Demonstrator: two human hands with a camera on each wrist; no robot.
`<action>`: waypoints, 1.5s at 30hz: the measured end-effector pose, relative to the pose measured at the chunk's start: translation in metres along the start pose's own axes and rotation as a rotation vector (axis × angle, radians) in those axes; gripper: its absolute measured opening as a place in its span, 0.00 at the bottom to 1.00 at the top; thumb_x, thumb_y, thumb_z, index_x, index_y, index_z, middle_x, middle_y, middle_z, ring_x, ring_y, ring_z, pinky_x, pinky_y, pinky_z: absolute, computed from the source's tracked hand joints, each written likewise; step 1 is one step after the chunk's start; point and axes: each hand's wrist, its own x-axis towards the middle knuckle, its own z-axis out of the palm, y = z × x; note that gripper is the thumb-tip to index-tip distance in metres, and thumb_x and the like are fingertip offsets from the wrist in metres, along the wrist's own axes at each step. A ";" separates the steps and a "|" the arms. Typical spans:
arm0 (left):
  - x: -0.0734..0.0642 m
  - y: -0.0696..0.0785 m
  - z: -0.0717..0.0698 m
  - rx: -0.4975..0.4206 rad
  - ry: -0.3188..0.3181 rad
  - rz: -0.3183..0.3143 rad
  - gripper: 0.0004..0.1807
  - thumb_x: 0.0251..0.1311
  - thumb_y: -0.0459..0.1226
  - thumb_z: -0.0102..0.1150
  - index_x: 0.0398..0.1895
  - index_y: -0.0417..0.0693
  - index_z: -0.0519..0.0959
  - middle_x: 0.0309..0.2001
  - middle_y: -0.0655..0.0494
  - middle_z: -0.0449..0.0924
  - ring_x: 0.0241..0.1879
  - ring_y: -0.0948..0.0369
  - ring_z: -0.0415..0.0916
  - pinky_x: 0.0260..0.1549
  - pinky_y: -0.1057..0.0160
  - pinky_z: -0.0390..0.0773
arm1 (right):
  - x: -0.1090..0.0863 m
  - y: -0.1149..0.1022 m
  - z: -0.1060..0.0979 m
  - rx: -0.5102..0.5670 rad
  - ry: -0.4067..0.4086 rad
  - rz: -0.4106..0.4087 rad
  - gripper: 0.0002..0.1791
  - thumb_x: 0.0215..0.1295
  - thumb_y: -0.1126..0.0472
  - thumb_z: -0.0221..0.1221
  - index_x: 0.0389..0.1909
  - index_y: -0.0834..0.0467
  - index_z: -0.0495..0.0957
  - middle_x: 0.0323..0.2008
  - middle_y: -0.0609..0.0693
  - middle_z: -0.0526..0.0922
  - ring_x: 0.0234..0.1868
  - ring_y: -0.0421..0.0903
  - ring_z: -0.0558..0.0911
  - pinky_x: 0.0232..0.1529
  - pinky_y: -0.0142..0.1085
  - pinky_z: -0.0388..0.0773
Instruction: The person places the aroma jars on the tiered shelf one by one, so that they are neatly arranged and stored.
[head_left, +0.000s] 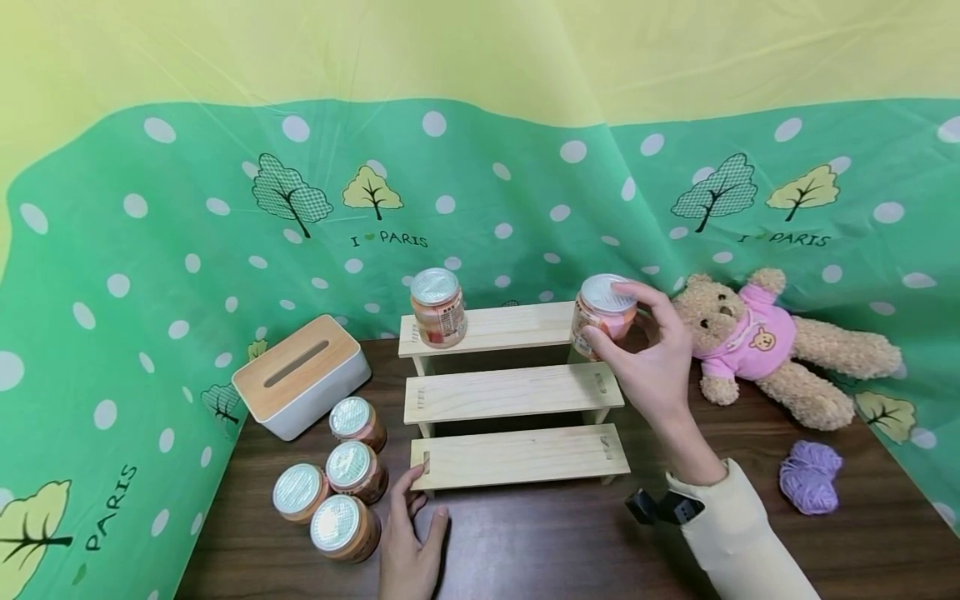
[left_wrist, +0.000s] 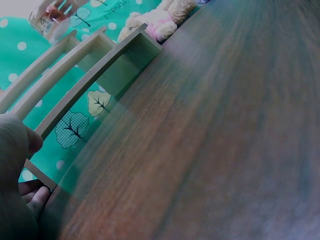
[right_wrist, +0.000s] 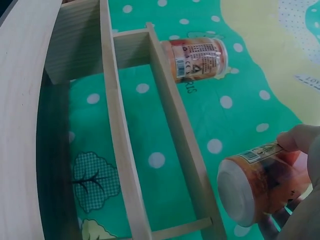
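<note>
My right hand (head_left: pixel 651 362) grips a jar with a silver lid (head_left: pixel 597 315), thumb on its near side and fingers at its lid. It overlaps the right end of the top step in the head view; in the right wrist view the jar's pale base (right_wrist: pixel 237 192) shows beside that step. A second jar (head_left: pixel 438 308) stands on the left end of the top step of a three-tier wooden rack (head_left: pixel 517 392). My left hand (head_left: pixel 411 546) rests at the left end of the bottom step, fingertips touching its edge, thumb apart.
Several lidded jars (head_left: pixel 352 464) stand on the table left of the rack. Behind them is a white tissue box (head_left: pixel 300 375) with a wooden top. A teddy bear (head_left: pixel 757 337) in pink and a purple yarn ball (head_left: pixel 811 477) lie on the right. A green curtain (head_left: pixel 495 192) hangs behind.
</note>
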 end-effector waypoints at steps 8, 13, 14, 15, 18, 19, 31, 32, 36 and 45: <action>0.001 0.001 0.000 -0.004 -0.003 -0.015 0.37 0.67 0.27 0.73 0.77 0.50 0.70 0.71 0.54 0.79 0.63 0.57 0.80 0.61 0.59 0.85 | 0.001 0.007 0.008 0.025 0.003 0.009 0.32 0.55 0.80 0.77 0.62 0.69 0.83 0.60 0.48 0.86 0.57 0.45 0.85 0.56 0.31 0.81; 0.001 0.004 -0.001 -0.003 -0.014 -0.043 0.37 0.67 0.26 0.73 0.77 0.50 0.70 0.72 0.54 0.78 0.63 0.57 0.80 0.62 0.57 0.85 | 0.002 0.012 0.011 0.024 0.019 0.018 0.32 0.54 0.80 0.78 0.62 0.69 0.84 0.59 0.48 0.86 0.55 0.45 0.85 0.54 0.31 0.81; 0.001 0.004 -0.001 -0.003 -0.015 -0.046 0.37 0.67 0.26 0.73 0.77 0.50 0.70 0.72 0.54 0.78 0.63 0.56 0.80 0.62 0.57 0.85 | 0.002 0.012 0.012 0.024 0.023 0.018 0.32 0.54 0.81 0.78 0.62 0.69 0.83 0.59 0.48 0.85 0.55 0.45 0.85 0.54 0.31 0.81; 0.001 0.004 -0.001 0.000 -0.016 -0.049 0.38 0.67 0.26 0.73 0.77 0.50 0.70 0.72 0.54 0.78 0.64 0.56 0.80 0.62 0.57 0.85 | 0.002 0.013 0.013 0.025 0.028 0.021 0.32 0.53 0.81 0.78 0.62 0.69 0.84 0.59 0.48 0.85 0.55 0.45 0.85 0.54 0.30 0.81; 0.001 0.004 -0.002 0.000 -0.015 -0.047 0.38 0.67 0.26 0.73 0.77 0.49 0.70 0.72 0.54 0.77 0.64 0.56 0.80 0.62 0.57 0.85 | 0.004 0.013 0.015 0.021 0.028 0.028 0.31 0.54 0.80 0.78 0.62 0.69 0.84 0.60 0.48 0.85 0.55 0.45 0.84 0.54 0.30 0.81; 0.001 0.004 -0.002 0.000 -0.013 -0.044 0.38 0.67 0.26 0.73 0.77 0.49 0.70 0.72 0.54 0.77 0.64 0.56 0.80 0.62 0.58 0.85 | 0.004 0.013 0.015 0.019 0.029 0.032 0.31 0.54 0.79 0.78 0.62 0.69 0.84 0.59 0.48 0.85 0.55 0.45 0.84 0.54 0.30 0.81; 0.000 0.004 -0.001 0.001 -0.020 -0.049 0.38 0.68 0.27 0.73 0.78 0.49 0.69 0.72 0.54 0.77 0.64 0.57 0.80 0.63 0.60 0.84 | 0.012 0.018 0.018 -0.007 -0.004 0.048 0.30 0.58 0.75 0.79 0.62 0.66 0.84 0.60 0.54 0.84 0.55 0.45 0.84 0.53 0.29 0.82; 0.000 0.004 -0.001 0.000 -0.020 -0.049 0.38 0.67 0.27 0.73 0.78 0.49 0.69 0.73 0.54 0.77 0.64 0.57 0.80 0.63 0.60 0.84 | 0.013 0.019 0.018 -0.007 -0.007 0.049 0.30 0.58 0.75 0.79 0.63 0.66 0.84 0.60 0.54 0.84 0.55 0.45 0.84 0.53 0.28 0.82; 0.000 0.004 -0.001 -0.002 -0.023 -0.056 0.38 0.68 0.27 0.73 0.78 0.50 0.69 0.73 0.54 0.77 0.64 0.57 0.79 0.63 0.59 0.84 | 0.015 0.021 0.019 -0.016 -0.014 0.047 0.30 0.59 0.75 0.78 0.63 0.65 0.84 0.60 0.53 0.84 0.55 0.44 0.84 0.52 0.27 0.82; 0.000 0.004 -0.001 -0.012 -0.022 -0.056 0.37 0.67 0.27 0.73 0.77 0.49 0.70 0.73 0.53 0.77 0.65 0.56 0.79 0.63 0.59 0.84 | 0.016 0.027 0.019 -0.083 -0.013 0.013 0.33 0.56 0.75 0.80 0.64 0.66 0.83 0.61 0.59 0.85 0.58 0.43 0.82 0.56 0.26 0.79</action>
